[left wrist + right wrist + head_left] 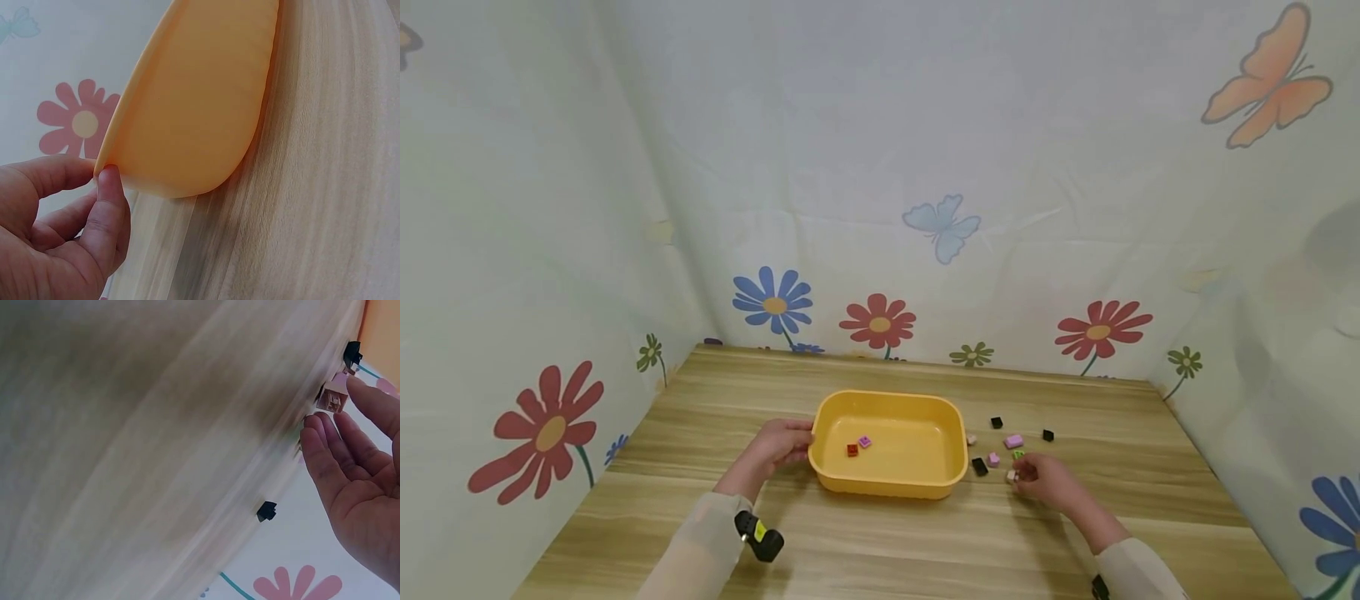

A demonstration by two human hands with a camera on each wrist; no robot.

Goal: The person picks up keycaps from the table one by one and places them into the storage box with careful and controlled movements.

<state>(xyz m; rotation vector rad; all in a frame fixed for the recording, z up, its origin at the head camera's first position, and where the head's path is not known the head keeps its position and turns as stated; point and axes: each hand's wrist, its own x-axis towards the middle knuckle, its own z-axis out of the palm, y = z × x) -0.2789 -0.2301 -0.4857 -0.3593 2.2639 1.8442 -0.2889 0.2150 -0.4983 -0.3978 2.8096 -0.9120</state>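
A yellow plastic bin (889, 490) stands on the wooden table, with a red brick (852, 450) and a purple brick (865, 442) inside. My left hand (782, 443) pinches its left rim between thumb and fingers; the left wrist view shows this grip on the bin wall (194, 106). To the right of the bin, my right hand (1043, 481) is at a small beige brick (1012, 476). In the right wrist view, thumb and fingertips are on either side of this brick (332, 399), with a gap between them. A green brick (1018, 455) is partly hidden behind that hand.
Around the right hand lie a pink oblong brick (1014, 441), a small pink brick (994, 459) and black bricks, one of them (980, 467) close to the bin. Another beige brick (972, 439) sits against the bin's right side. A flowered curtain (1000, 275) borders the table (880, 542).
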